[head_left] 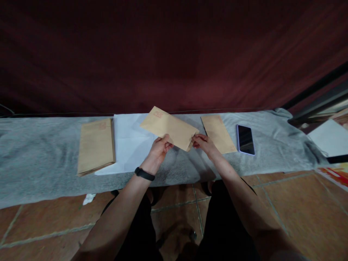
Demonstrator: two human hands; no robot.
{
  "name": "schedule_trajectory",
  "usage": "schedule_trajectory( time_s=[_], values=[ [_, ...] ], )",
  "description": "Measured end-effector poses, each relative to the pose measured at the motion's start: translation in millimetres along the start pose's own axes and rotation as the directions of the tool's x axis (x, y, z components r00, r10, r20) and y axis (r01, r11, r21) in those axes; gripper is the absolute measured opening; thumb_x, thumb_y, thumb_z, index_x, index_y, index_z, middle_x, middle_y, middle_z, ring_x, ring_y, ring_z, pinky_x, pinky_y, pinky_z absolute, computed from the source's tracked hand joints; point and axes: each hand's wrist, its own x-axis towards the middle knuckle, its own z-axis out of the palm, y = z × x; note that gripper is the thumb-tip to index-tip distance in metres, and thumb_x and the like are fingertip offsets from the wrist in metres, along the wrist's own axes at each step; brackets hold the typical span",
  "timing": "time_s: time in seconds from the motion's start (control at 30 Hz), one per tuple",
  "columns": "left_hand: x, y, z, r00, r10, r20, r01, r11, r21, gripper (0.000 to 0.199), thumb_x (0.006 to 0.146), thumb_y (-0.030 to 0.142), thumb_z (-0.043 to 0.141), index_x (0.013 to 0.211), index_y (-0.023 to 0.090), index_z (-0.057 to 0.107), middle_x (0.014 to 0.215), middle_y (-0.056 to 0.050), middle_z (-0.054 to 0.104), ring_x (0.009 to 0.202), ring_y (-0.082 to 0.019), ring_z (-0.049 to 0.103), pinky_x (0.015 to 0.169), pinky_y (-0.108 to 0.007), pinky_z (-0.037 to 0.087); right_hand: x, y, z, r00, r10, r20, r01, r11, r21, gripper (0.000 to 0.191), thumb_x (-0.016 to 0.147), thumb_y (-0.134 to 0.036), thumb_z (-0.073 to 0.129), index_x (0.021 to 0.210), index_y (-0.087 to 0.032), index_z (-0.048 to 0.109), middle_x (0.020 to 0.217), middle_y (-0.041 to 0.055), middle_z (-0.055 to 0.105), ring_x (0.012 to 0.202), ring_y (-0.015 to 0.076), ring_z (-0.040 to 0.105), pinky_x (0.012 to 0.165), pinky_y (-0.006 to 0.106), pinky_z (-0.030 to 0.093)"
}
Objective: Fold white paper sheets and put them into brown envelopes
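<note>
A brown paper envelope (pixel 171 127) with a small red print at its upper left corner is held up and tilted above the grey cloth. Its lower long edge is pinched by my left hand (pixel 161 146), which has a black band at the wrist. My right hand (pixel 202 142) is closed on the right end of the same envelope, where the paper looks folded or bent. Whether something is inside the envelope cannot be seen. White paper sheets (pixel 125 152) lie under and left of my left hand. Another brown envelope (pixel 220 136) lies flat just beyond my right hand.
A stack of brown envelopes (pixel 95 146) sits on the left over the sheets' edge. A phone (pixel 245 140) lies right of the single envelope. Grey cloth (pixel 280 145) covers the narrow surface, with a dark red curtain (pixel 163 54) behind it. Tiled floor (pixel 54 214) shows in front.
</note>
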Motion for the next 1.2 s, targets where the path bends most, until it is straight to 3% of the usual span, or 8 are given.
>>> schedule_trajectory(
  time_s=[0.2,0.33,0.47,0.67,0.77,0.87,1.0,1.2],
  values=[
    [-2,7,2.3,0.998,0.036,0.046,-0.043,0.987,0.154,0.010,0.081,0.017,0.075,0.090,0.014,0.070,0.086,-0.006,0.076,0.074,-0.014,0.068,0.067,-0.025,0.053,0,-7,-9,0.986,-0.044,-0.161,0.051,0.998,0.040,0.035,0.070,-0.053,0.070,0.090,-0.024,0.065,0.086,-0.0016,0.068,0.081,0.0167,0.062,0.067,0.026,0.050],
    [-6,3,5.1,0.996,0.054,0.076,-0.068,0.977,0.203,0.013,0.077,0.015,0.076,0.089,0.015,0.071,0.088,-0.005,0.075,0.071,-0.014,0.066,0.062,-0.023,0.050,-5,-3,-5,1.000,-0.021,-0.002,0.021,1.000,-0.015,0.032,0.067,-0.049,0.073,0.082,-0.021,0.069,0.077,-0.0017,0.069,0.075,0.0158,0.061,0.066,0.025,0.045],
    [-1,-1,5.8,0.978,0.191,0.084,-0.207,0.943,0.262,0.019,0.075,0.012,0.074,0.093,0.018,0.069,0.084,-0.002,0.074,0.069,-0.013,0.065,0.062,-0.021,0.050,-7,1,-5,0.995,0.037,0.096,-0.032,0.998,-0.058,0.028,0.067,-0.048,0.072,0.076,-0.021,0.070,0.069,-0.0035,0.067,0.064,0.0137,0.058,0.061,0.024,0.041],
    [18,-6,3.1,0.948,0.312,0.063,-0.306,0.839,0.450,0.066,0.070,0.002,0.069,0.130,0.026,0.058,0.070,0.006,0.064,0.064,-0.012,0.059,0.062,-0.018,0.045,-5,1,-10,0.997,0.004,0.076,0.028,0.914,-0.404,0.015,0.074,-0.038,0.071,0.071,-0.023,0.072,0.058,-0.0041,0.063,0.060,0.0152,0.057,0.058,0.025,0.039],
    [24,-8,3.2,0.931,0.352,0.092,-0.343,0.766,0.544,0.067,0.068,-0.001,0.068,0.129,0.027,0.061,0.078,0.003,0.063,0.076,-0.015,0.061,0.070,-0.019,0.048,-9,3,-7,0.997,-0.046,0.069,0.079,0.796,-0.600,0.017,0.082,-0.035,0.068,0.069,-0.024,0.071,0.058,-0.0021,0.063,0.063,0.0180,0.061,0.062,0.027,0.041],
    [24,-9,3.8,0.911,0.398,0.108,-0.380,0.706,0.598,0.057,0.066,-0.004,0.065,0.115,0.026,0.069,0.097,-0.003,0.064,0.099,-0.021,0.062,0.086,-0.024,0.051,-15,6,-2,0.995,-0.095,0.025,0.082,0.656,-0.750,0.018,0.086,-0.037,0.068,0.073,-0.025,0.070,0.069,0.0020,0.069,0.074,0.0222,0.066,0.068,0.029,0.044],
    [20,-10,2.9,0.895,0.428,0.124,-0.394,0.632,0.667,0.051,0.065,-0.005,0.063,0.106,0.024,0.072,0.109,-0.007,0.062,0.113,-0.028,0.060,0.107,-0.034,0.045,-18,8,2,0.979,-0.197,-0.045,0.068,0.534,-0.843,0.022,0.091,-0.039,0.064,0.103,-0.021,0.070,0.086,0.0090,0.073,0.085,0.0260,0.069,0.077,0.033,0.048],
    [13,-14,8.8,0.819,0.452,0.353,-0.491,0.237,0.838,0.050,0.077,0.004,0.057,0.124,0.020,0.065,0.150,-0.014,0.047,0.142,-0.037,0.040,0.122,-0.050,0.024,-10,15,15,0.892,-0.406,0.197,0.370,0.406,-0.836,0.048,0.100,-0.030,0.043,0.144,-0.014,0.051,0.148,0.0178,0.054,0.133,0.0302,0.051,0.110,0.044,0.041]
  ],
)
